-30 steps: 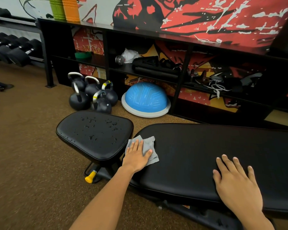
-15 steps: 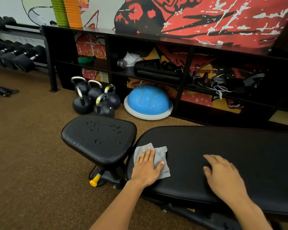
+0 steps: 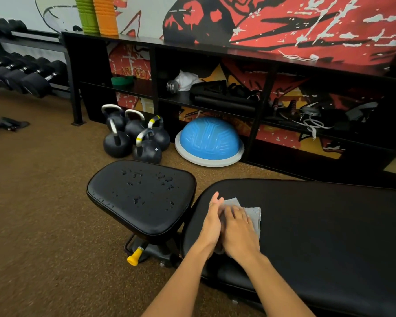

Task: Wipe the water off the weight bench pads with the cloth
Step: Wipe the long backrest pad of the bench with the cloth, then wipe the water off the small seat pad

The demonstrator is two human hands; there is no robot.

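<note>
The grey cloth (image 3: 253,216) lies on the left end of the long black back pad (image 3: 325,229). My left hand (image 3: 212,221) stands on its edge against the cloth's left side, fingers straight, with cloth showing between my two hands. My right hand (image 3: 238,233) rests palm down on top of the cloth and covers most of it. To the left, the smaller black seat pad (image 3: 124,202) carries scattered water drops (image 3: 167,179) across its top. I see no drops on the back pad.
A yellow-tipped adjuster knob (image 3: 135,259) sticks out under the seat pad. Several kettlebells (image 3: 133,138) and a blue balance dome (image 3: 209,140) sit on the brown floor behind the bench. A black shelf unit (image 3: 215,49) runs along the wall, and a dumbbell rack (image 3: 21,74) stands far left.
My right hand slid left along the back pad onto the cloth. My left hand turned from flat on the cloth to standing on its edge beside it.
</note>
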